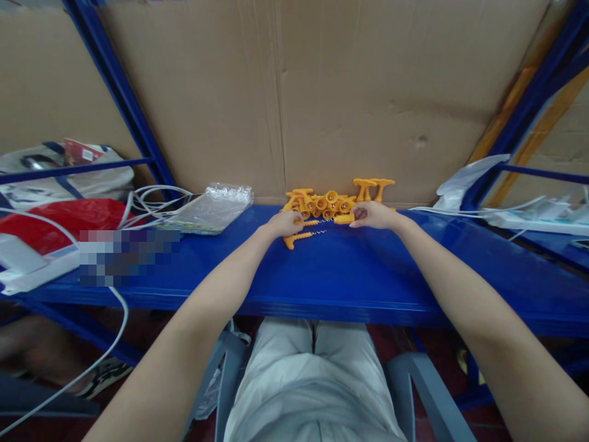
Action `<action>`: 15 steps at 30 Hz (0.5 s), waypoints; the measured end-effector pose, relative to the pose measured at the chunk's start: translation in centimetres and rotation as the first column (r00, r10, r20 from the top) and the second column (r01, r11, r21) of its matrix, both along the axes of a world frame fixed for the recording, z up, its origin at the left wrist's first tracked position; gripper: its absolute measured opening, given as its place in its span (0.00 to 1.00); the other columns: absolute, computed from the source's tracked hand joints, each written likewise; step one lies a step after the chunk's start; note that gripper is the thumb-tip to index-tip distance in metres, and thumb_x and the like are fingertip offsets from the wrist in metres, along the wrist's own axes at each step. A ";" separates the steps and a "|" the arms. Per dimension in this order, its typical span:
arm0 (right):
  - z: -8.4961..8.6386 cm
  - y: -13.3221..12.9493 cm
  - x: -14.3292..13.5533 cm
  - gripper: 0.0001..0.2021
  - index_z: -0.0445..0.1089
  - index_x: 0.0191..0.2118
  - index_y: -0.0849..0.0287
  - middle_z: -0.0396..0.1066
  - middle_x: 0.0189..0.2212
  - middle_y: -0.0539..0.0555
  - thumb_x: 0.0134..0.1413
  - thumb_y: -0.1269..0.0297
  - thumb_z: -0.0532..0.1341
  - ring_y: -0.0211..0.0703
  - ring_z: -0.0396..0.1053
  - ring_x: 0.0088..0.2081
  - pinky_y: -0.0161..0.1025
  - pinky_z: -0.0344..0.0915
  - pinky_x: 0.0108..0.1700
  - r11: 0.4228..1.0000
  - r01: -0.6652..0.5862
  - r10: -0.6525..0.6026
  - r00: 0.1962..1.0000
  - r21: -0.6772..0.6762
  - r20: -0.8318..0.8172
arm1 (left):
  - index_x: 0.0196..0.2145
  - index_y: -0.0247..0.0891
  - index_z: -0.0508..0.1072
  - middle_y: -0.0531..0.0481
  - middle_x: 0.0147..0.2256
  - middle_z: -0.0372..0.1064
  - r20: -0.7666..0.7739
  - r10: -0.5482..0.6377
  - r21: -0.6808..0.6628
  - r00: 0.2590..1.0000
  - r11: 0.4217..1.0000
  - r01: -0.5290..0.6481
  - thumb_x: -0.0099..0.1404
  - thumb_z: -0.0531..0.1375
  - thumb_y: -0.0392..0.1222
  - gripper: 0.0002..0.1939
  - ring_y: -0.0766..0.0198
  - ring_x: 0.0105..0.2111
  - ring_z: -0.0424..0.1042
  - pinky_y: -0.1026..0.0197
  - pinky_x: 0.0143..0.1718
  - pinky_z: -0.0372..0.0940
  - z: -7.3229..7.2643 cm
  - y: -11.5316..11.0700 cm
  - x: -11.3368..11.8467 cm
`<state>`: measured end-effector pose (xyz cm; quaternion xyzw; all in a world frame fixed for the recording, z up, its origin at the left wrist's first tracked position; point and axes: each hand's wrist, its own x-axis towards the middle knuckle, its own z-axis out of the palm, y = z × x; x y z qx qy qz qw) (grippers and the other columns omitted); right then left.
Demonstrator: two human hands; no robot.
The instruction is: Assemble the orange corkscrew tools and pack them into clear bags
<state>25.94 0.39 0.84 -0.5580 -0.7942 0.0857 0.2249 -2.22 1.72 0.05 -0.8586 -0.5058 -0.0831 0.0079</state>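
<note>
My left hand (pixel 286 223) is closed around the handle of a yellow corkscrew (pixel 311 223), whose metal spiral points right. Facing it, a yellow ribbed sleeve (pixel 343 218) is pinched in my right hand (pixel 370 216). The spiral's tip reaches close to the sleeve; I cannot tell whether it is inside. Another corkscrew (pixel 301 236) lies just in front of my left hand, its spiral bare. Behind both hands is a pile of yellow sleeves and handles (pixel 322 202). Two T-shaped yellow handles (pixel 372 187) stand behind my right hand.
The blue table (pixel 340 270) backs onto a cardboard wall (pixel 276 92). On the left are a plastic-wrapped packet (pixel 211 209), white cables (pixel 156 193), a red bag (pixel 64 224) and a power strip (pixel 39 270). White plastic (pixel 464 184) lies at right. Another person's leg (pixel 41 350) shows lower left.
</note>
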 end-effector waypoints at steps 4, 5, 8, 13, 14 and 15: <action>0.1 -0.3 -0.4 0.15 0.74 0.40 0.61 0.77 0.37 0.56 0.44 0.66 0.70 0.46 0.75 0.38 0.40 0.71 0.43 1.000 -0.026 0.025 0.999 -0.017 -0.039 | 0.45 0.38 0.77 0.45 0.42 0.75 0.011 0.002 -0.002 1.000 1.000 -0.002 0.64 0.54 0.43 0.17 0.54 0.43 0.74 0.59 0.41 0.65 -0.1 0.0 0.1; 0.0 -0.3 -0.6 0.15 0.74 0.40 0.61 0.77 0.37 0.56 0.44 0.66 0.70 0.45 0.75 0.38 0.41 0.71 0.43 0.999 -0.041 0.040 0.998 -0.019 -0.053 | 0.46 0.39 0.76 0.45 0.43 0.75 0.018 -0.003 0.008 1.000 1.000 0.002 0.64 0.53 0.44 0.17 0.54 0.44 0.74 0.59 0.42 0.65 -0.1 0.0 0.2; 0.0 -0.5 -1.1 0.15 0.74 0.41 0.60 0.77 0.38 0.56 0.44 0.65 0.70 0.45 0.75 0.38 0.42 0.72 0.45 0.997 -0.083 0.082 0.994 -0.010 -0.079 | 0.47 0.39 0.75 0.44 0.45 0.74 0.048 -0.037 0.067 0.998 0.997 0.034 0.64 0.54 0.44 0.17 0.54 0.46 0.72 0.58 0.45 0.65 -0.3 0.0 0.4; -0.1 -0.6 -1.6 0.15 0.73 0.41 0.60 0.76 0.38 0.57 0.44 0.66 0.70 0.45 0.75 0.38 0.43 0.72 0.44 0.995 -0.096 0.098 0.991 0.020 -0.088 | 0.48 0.37 0.73 0.41 0.46 0.71 0.040 -0.077 0.123 0.996 0.990 0.072 0.64 0.54 0.43 0.17 0.52 0.47 0.70 0.55 0.49 0.64 -0.4 -0.4 1.0; 0.0 -0.6 -1.6 0.15 0.73 0.41 0.60 0.76 0.38 0.57 0.44 0.66 0.70 0.45 0.75 0.38 0.43 0.72 0.44 0.995 -0.095 0.097 0.991 0.021 -0.093 | 0.48 0.36 0.73 0.40 0.46 0.71 0.037 -0.078 0.126 0.996 0.989 0.073 0.65 0.53 0.43 0.17 0.52 0.46 0.70 0.55 0.49 0.64 -0.5 -0.5 1.1; 0.0 -0.6 -1.6 0.15 0.73 0.41 0.61 0.76 0.38 0.57 0.44 0.66 0.70 0.45 0.75 0.38 0.43 0.72 0.44 0.995 -0.095 0.097 0.990 0.021 -0.101 | 0.48 0.36 0.72 0.40 0.45 0.71 0.036 -0.080 0.132 0.996 0.988 0.074 0.65 0.53 0.43 0.17 0.52 0.46 0.70 0.54 0.48 0.64 -0.5 -0.7 1.2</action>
